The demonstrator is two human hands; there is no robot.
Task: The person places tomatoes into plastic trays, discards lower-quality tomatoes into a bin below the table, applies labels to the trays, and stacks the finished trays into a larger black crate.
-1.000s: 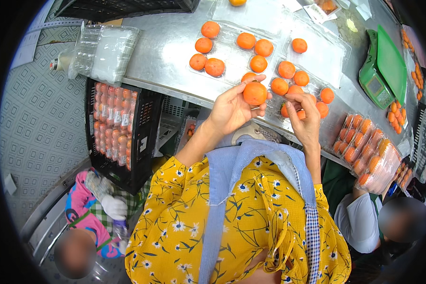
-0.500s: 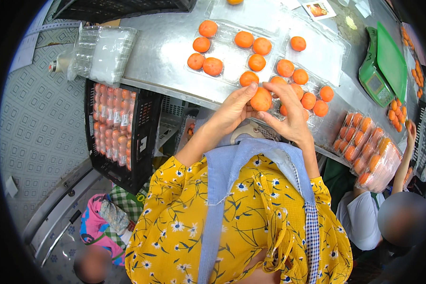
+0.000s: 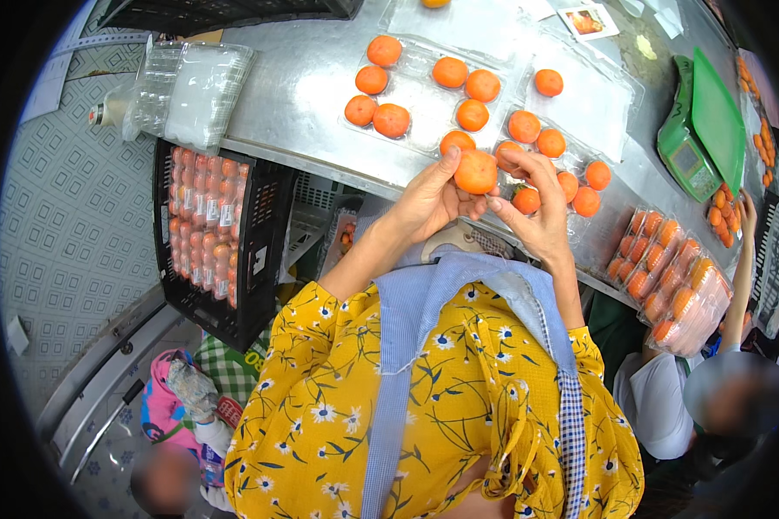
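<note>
My left hand [image 3: 431,197] grips a smooth, round orange-coloured fruit [image 3: 476,171] between thumb and fingers, just off the table's near edge. Beside it, my right hand [image 3: 538,203] is curved with fingers and thumb apart, tips close to the fruit's right side; whether they touch it is unclear. Behind the hands lies an open clear plastic tray [image 3: 420,95] with several such fruits along its sides. To the right, another clear tray [image 3: 576,156] holds more, partly hidden by my right hand. One fruit [image 3: 525,200] there shows a green top.
A stack of clear trays [image 3: 201,99] lies at the table's left end, above a black crate [image 3: 264,246] of packed fruit. Filled packs [image 3: 666,272] and a green scale [image 3: 699,130] are at the right. Two other people are nearby, lower left and right.
The fruit has risen slightly and sits more in my left hand. My right fingers have drawn back from its top toward the right. The person at the right has raised an arm.
</note>
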